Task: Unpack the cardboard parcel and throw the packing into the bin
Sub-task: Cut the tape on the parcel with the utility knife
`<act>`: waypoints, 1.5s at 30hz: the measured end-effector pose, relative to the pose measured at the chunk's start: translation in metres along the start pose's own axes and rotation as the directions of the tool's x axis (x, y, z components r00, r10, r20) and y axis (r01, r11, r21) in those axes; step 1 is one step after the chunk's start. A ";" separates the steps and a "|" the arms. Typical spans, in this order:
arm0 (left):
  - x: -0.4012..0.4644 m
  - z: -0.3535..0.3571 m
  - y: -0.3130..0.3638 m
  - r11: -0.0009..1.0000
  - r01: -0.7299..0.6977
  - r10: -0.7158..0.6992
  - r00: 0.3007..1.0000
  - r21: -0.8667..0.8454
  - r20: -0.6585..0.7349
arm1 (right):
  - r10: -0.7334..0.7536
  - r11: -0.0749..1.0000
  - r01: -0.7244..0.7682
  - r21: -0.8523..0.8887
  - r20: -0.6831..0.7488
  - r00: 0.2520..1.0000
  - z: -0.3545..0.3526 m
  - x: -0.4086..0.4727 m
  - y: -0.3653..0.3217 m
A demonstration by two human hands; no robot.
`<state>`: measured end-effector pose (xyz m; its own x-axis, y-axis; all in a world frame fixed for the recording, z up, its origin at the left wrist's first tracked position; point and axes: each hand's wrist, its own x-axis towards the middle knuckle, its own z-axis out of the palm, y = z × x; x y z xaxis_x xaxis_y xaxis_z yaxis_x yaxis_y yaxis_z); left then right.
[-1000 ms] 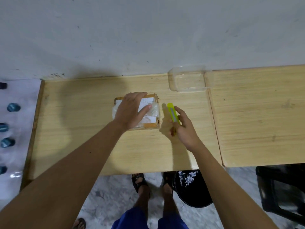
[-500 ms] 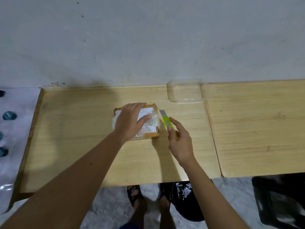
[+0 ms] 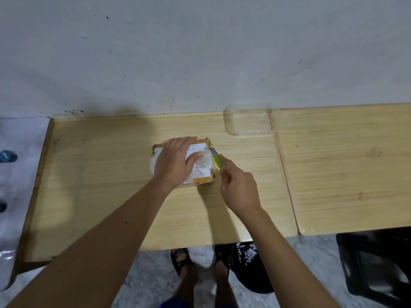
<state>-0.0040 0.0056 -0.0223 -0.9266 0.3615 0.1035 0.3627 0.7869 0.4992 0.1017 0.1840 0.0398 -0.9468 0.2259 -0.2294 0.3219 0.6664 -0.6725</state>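
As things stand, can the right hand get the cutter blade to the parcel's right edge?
Probably yes. The right hand holds the yellow cutter right beside the parcel, and the left hand presses flat on top, leaving that side open.

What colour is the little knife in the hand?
Yellow-green handle, grey blade: the knife shows best in the head view.

Plain room (scuffed wall (image 3: pixel 200 52), wooden tables (image 3: pixel 100 196))

Scuffed pale grey wall (image 3: pixel 200 52) behind two abutting light wood counters (image 3: pixel 100 185), mottled grey floor (image 3: pixel 151 274) below, black stool (image 3: pixel 378 267) at right edge.
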 end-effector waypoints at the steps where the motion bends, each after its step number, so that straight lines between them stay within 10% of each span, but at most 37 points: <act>1: 0.000 0.000 0.001 1.000 0.010 -0.010 1.000 -0.003 -0.003 | -0.015 1.000 0.015 -0.020 0.014 1.000 -0.002 0.000 0.000; 27: 0.002 -0.001 0.007 0.996 0.087 -0.087 0.996 -0.009 -0.015 | 0.032 0.999 -0.029 -0.027 0.084 0.996 -0.019 -0.044 0.010; 45: 0.003 -0.018 0.027 0.816 0.569 -0.576 0.814 -0.103 -0.070 | 0.130 0.978 -0.104 0.179 -0.139 0.982 -0.017 -0.053 0.019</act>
<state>0.0015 0.0186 0.0066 -0.9705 -0.1942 -0.1428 -0.2410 0.7963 0.5548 0.1583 0.1964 0.0513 -0.8878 0.4073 -0.2144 0.4136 0.5013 -0.7600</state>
